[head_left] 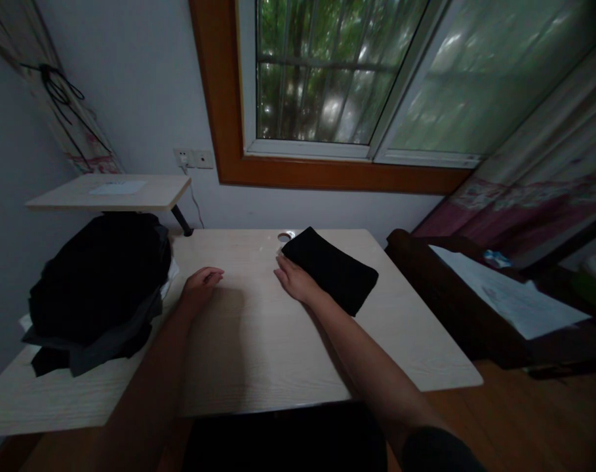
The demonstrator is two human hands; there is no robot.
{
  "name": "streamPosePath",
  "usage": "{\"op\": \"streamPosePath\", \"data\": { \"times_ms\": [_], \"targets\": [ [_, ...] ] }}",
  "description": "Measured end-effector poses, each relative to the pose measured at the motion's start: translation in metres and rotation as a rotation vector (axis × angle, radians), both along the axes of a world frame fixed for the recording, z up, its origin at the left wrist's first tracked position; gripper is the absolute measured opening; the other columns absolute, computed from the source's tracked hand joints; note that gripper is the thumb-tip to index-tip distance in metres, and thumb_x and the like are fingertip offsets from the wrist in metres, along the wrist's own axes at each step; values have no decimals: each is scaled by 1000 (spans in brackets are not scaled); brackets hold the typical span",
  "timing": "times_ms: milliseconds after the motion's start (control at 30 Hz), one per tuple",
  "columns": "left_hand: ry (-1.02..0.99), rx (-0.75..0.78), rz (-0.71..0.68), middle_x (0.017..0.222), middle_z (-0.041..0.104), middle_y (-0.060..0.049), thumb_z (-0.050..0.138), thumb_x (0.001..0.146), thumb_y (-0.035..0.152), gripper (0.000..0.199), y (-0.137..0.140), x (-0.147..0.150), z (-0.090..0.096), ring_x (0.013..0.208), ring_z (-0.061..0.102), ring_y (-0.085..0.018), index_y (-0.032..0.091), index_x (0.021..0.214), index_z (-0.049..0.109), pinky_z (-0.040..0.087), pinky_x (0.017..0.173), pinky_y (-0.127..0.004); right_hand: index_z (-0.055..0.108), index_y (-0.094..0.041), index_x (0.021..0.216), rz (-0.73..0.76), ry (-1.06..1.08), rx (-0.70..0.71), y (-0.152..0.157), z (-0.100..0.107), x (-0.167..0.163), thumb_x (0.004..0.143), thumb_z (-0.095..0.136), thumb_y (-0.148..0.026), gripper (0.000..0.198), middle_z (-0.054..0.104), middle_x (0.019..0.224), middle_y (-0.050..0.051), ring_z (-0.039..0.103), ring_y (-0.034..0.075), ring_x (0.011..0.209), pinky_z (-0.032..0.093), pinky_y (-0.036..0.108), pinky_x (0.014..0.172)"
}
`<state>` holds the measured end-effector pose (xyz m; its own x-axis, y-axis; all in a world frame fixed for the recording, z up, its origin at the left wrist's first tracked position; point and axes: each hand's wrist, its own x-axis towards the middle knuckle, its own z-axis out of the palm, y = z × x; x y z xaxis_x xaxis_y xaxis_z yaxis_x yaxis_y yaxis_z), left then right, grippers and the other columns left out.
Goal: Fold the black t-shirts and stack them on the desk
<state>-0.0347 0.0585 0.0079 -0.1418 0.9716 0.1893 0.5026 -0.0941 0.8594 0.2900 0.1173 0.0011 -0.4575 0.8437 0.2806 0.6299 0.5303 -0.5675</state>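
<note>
A folded black cloth [330, 270], flat and roughly rectangular, lies at a slant on the right half of the table. My right hand [296, 280] rests along its left edge with the fingers stretched out and touching it; it does not grip the cloth. My left hand [202, 284] hovers over or rests on the table at the left, its fingers loosely curled with nothing visible in them. Beside it stands a large heap of black and dark grey cloth [103, 282], probably garments, partly beneath a small raised shelf.
The pale wooden table [268, 354] has a round cable hole [284, 237] at the back. The raised shelf [155, 190] carries a paper sheet. A window [341, 78] is ahead. Right of the table stands dark furniture [425, 288] with a white sheet [504, 295] on it.
</note>
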Motion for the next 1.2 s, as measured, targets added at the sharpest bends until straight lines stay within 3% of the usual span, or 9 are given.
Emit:
{"op": "streamPosePath", "data": {
  "times_ms": [200,400,600,733,867,1000,1200],
  "targets": [
    [-43,-31,24,96,77,-5,58,85,47,34,-2,1,4,94,70,-23,21,99,74,52,89,-36,44,-12,153,-252,94,-79,27,-1,33,103,38,-45,60,54,150,19,49,33,142,35,50,120],
    [-35,-38,17,96,77,-5,58,86,47,34,-1,-1,0,95,71,-24,21,102,73,52,89,-36,49,-3,144,-519,87,-72,38,-4,70,101,37,-40,58,61,135,29,59,40,129,40,54,112],
    [-18,-40,5,98,77,-5,56,87,47,34,1,-1,-3,95,71,-23,22,102,73,53,90,-36,51,2,135,-762,72,40,38,-12,109,93,51,-38,58,60,129,35,60,45,123,41,59,107],
    [35,-45,-4,98,77,-4,55,87,46,34,2,-2,-4,96,71,-23,23,103,74,53,91,-37,56,-3,131,-676,45,69,35,-12,113,92,54,-39,54,59,132,32,56,42,128,41,56,110],
    [56,-44,-5,96,77,-4,55,87,46,33,1,0,-1,95,71,-24,24,102,74,53,89,-37,63,-9,129,-431,-25,95,26,-8,105,95,52,-42,48,54,146,25,45,36,142,32,55,120],
    [52,-45,3,95,77,-4,56,86,46,33,-1,2,2,95,71,-24,23,101,74,53,90,-37,62,-18,137,-202,44,-5,7,-3,97,96,55,-47,51,51,154,15,42,31,147,30,55,123],
    [42,-53,-5,96,77,-5,56,86,47,34,-1,1,0,95,71,-24,23,102,74,52,91,-38,56,-21,146,-211,401,-168,-25,2,109,96,53,-59,62,52,154,10,46,28,145,29,53,125]
  ]
}}
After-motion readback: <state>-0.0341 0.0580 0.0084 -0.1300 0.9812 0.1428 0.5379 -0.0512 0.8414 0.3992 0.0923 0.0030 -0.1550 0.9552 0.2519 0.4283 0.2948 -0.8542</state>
